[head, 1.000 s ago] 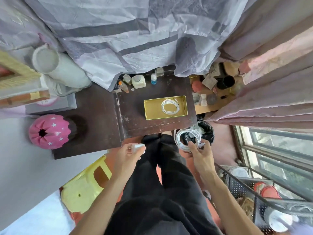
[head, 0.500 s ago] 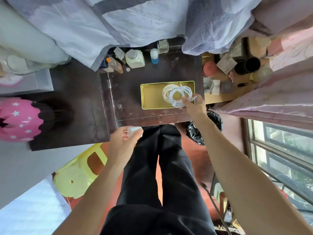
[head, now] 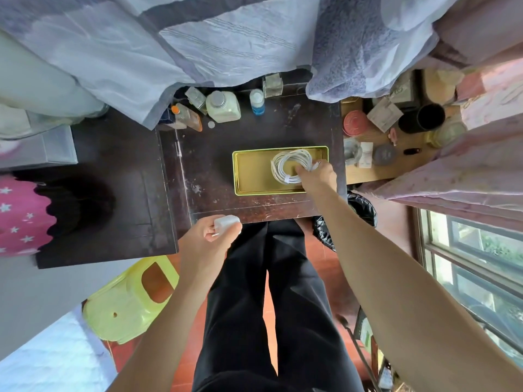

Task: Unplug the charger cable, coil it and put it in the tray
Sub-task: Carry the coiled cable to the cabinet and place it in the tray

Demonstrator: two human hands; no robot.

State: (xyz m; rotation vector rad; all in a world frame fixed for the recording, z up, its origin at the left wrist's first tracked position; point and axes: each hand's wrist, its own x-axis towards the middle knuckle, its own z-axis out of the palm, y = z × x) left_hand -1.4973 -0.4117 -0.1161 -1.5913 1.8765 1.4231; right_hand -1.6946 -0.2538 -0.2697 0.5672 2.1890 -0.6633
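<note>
A yellow metal tray (head: 252, 171) lies on the dark wooden table (head: 215, 154). White coiled charger cable (head: 288, 162) rests in the tray's right half; more than one coil may be stacked there. My right hand (head: 318, 176) reaches over the tray's right end, fingers pinching the coil's near edge. My left hand (head: 209, 236) hovers at the table's front edge and grips a white charger plug (head: 226, 222) with its metal prongs pointing left.
Several bottles (head: 223, 106) stand along the table's back edge under hanging cloth. A lower shelf (head: 382, 142) of small items is to the right, a black bag (head: 359, 210) below it. A yellow stool (head: 130, 301) sits by my left leg.
My right hand carried the coiled cable from beside the black bag up onto the tray and lowered it onto the coil lying there. My left hand kept holding the plug.
</note>
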